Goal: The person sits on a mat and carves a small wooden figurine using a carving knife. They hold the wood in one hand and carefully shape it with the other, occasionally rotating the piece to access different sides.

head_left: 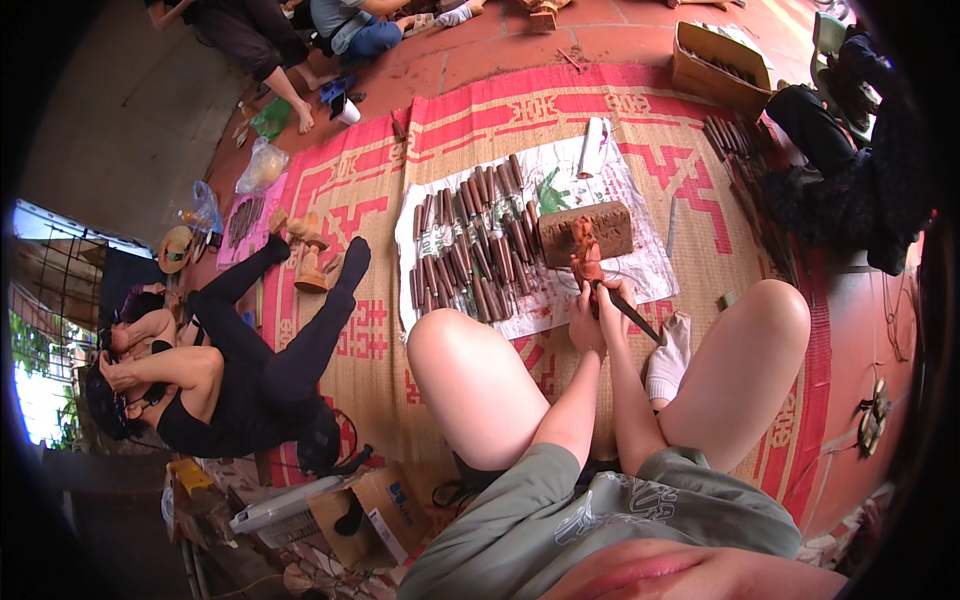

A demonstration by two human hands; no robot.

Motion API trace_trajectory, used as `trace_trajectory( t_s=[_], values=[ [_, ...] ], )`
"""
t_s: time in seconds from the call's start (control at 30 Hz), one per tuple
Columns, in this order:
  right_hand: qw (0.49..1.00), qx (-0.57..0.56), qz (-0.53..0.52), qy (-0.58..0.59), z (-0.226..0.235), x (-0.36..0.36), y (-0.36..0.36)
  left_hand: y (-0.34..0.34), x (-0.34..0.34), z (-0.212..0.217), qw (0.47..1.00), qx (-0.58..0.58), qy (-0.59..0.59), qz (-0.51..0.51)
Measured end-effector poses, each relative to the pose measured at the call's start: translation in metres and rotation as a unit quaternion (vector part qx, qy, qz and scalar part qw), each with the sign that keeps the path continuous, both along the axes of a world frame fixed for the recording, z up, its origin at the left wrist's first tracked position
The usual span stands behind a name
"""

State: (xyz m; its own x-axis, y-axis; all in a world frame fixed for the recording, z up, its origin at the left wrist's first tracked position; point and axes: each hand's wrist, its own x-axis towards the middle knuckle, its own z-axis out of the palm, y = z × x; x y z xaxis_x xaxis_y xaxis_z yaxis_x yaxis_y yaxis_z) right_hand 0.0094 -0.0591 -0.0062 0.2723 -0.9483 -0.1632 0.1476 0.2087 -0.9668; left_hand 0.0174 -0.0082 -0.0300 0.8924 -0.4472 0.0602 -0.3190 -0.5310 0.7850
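Note:
Between my knees, a small reddish-brown carved wooden figure (585, 252) leans against a dark brown wooden block (618, 228). My left hand (582, 325) is closed around the figure's lower end. Close beside it, my right hand (612, 302) is closed on a carving tool with a dark shaft (638, 318), which points down and right toward my sock. The tool's working end is hidden at the figure. Left of the block, several dark-handled carving chisels (470, 245) lie in rows on a white printed cloth (640, 275).
A red and tan woven mat (370, 215) lies under everything. At the left a person in black (250, 370) sits beside carved pale-wood pieces (312, 265). A yellowish box (700, 75) stands far right, more tools (745, 165) near it. A white rolled item (594, 148) lies on the cloth.

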Motion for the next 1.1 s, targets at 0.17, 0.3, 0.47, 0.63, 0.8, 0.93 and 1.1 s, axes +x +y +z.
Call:
trace_trajectory(
  t_s=[0.17,0.3,0.47,0.63,0.8,0.93,1.1],
  values=[
    [0.991,-0.098,-0.014,0.092,-0.009,-0.005,-0.001,-0.001,0.0,0.004,1.0,0.002,-0.025,-0.007],
    [0.994,-0.086,-0.004,0.071,0.003,0.001,-0.01,-0.004,-0.001,0.003,1.0,0.004,-0.007,0.005],
    [0.987,-0.102,-0.002,0.127,-0.014,-0.003,-0.007,-0.005,-0.002,0.0,0.999,0.006,-0.028,0.023],
    [0.998,-0.045,-0.024,0.039,-0.011,0.0,-0.011,-0.007,-0.004,-0.005,0.998,-0.004,-0.055,0.015],
    [0.993,-0.071,-0.036,0.088,-0.016,-0.004,-0.01,-0.007,-0.002,0.004,1.0,0.009,-0.017,0.012],
    [1.0,0.006,-0.025,-0.016,-0.011,0.003,-0.008,-0.006,-0.003,0.005,0.999,0.019,-0.02,0.024],
    [0.993,-0.074,-0.023,0.094,-0.004,-0.006,-0.007,-0.006,0.0,-0.002,1.0,-0.004,-0.016,0.016]
  ],
)
